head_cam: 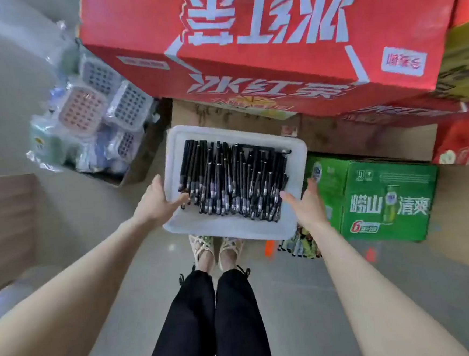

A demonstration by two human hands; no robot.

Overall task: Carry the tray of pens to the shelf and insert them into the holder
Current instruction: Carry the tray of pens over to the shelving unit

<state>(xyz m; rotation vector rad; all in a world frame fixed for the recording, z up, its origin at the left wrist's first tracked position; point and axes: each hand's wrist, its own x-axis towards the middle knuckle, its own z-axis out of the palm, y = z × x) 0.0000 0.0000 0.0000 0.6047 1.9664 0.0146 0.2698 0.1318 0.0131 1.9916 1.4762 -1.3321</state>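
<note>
A white plastic tray [293, 156] hangs in front of me above the floor, filled with several black pens [233, 178] lying side by side. My left hand [156, 200] grips the tray's left rim, thumb over the edge and touching the pens. My right hand [305, 203] grips the right rim, thumb on top inside the tray. The undersides of both hands are hidden by the tray. No shelf or pen holder is in view.
Red drink cartons [259, 43] are stacked straight ahead on brown boxes. A green carton [383, 199] sits on the floor at right. Wrapped pastel plastic baskets [91, 116] fill a box at left. My feet [216, 252] stand on grey floor under the tray.
</note>
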